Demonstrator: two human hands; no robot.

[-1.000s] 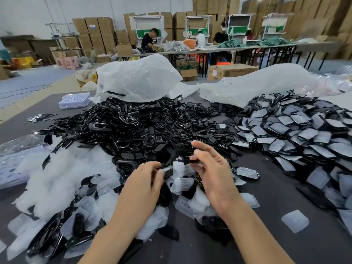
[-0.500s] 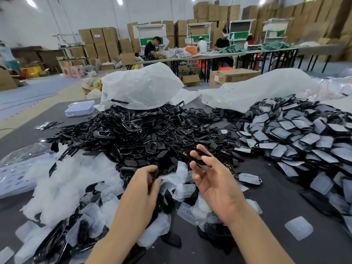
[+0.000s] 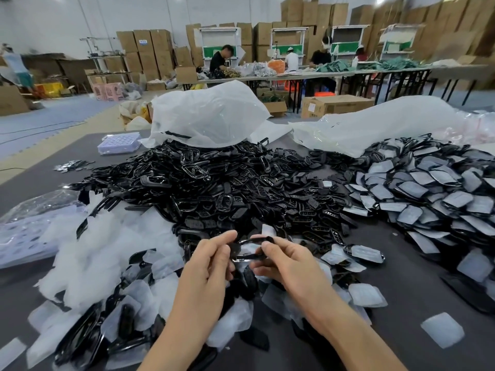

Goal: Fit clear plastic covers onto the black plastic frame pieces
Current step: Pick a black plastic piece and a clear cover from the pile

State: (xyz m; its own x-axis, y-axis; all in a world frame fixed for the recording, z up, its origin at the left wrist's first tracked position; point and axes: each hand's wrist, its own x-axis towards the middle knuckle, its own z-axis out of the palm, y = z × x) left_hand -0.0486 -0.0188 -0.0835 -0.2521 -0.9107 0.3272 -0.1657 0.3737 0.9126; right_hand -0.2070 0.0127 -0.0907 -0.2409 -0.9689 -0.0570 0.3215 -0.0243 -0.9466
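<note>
Both hands hold one glossy black frame piece (image 3: 247, 247) just above the table's near middle. My left hand (image 3: 211, 261) pinches its left end between thumb and fingers. My right hand (image 3: 286, 259) pinches its right end. Whether a clear cover sits in the frame I cannot tell. A large heap of black frame pieces (image 3: 214, 188) lies behind the hands. Loose clear plastic covers (image 3: 101, 253) are piled at the left and under my wrists. Frames with covers fitted (image 3: 428, 194) are heaped at the right.
Two crumpled clear plastic bags (image 3: 209, 116) lie behind the heaps. A clear blister tray (image 3: 119, 143) sits at the far left of the dark table (image 3: 417, 298). Single covers (image 3: 442, 333) lie at the near right. People work at long tables in the background.
My right hand drew a black frame piece out of the heap toward me. My left hand rose from the covers and took its other end. The camera tilted down slightly.
</note>
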